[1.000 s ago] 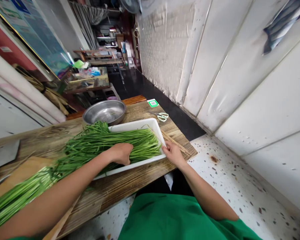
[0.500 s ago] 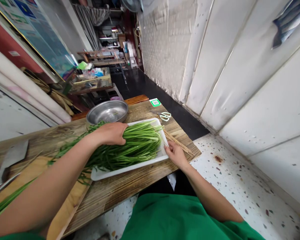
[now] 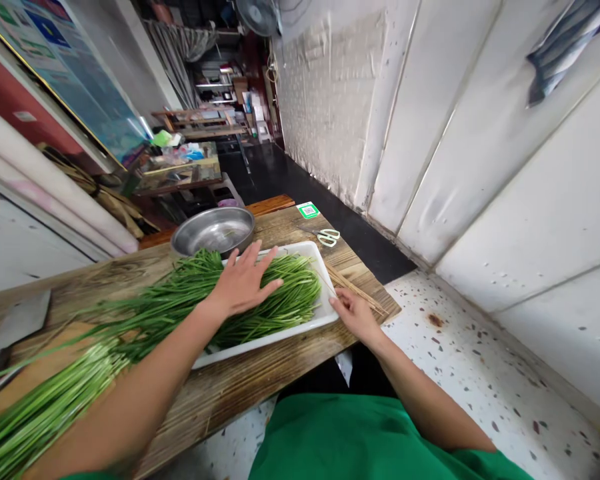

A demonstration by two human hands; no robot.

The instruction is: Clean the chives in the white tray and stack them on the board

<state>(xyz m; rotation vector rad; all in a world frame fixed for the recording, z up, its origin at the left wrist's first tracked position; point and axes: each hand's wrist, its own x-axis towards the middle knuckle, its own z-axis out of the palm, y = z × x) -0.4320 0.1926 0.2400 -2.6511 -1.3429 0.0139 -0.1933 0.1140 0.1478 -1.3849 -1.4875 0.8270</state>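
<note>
My left hand (image 3: 245, 280) lies palm down with spread fingers on a thick bunch of green chives (image 3: 295, 287). The chives rest in a white plastic tray (image 3: 307, 250), their leaves trailing over its left end. My right hand (image 3: 355, 312) is at the tray's right corner, thumb and fingers pinched on what looks like a thin bamboo skewer (image 3: 329, 277). Several more bamboo skewers (image 3: 365, 293) lie on the table just beyond that hand. Another bunch of chives (image 3: 65, 393) lies across the wooden cutting board (image 3: 55, 357), left of my left forearm.
A steel bowl (image 3: 213, 230) stands behind the tray. Scissors (image 3: 327, 235) with pale handles and a green-bordered code card (image 3: 308, 211) lie toward the table's far right corner. At the left is a cleaver (image 3: 23, 317). The wooden table (image 3: 260, 373) ends close to my body.
My left hand has opened from a curled hold on the chives to spread fingers. More of the bunch on the cutting board shows now. My right hand stays at the tray corner.
</note>
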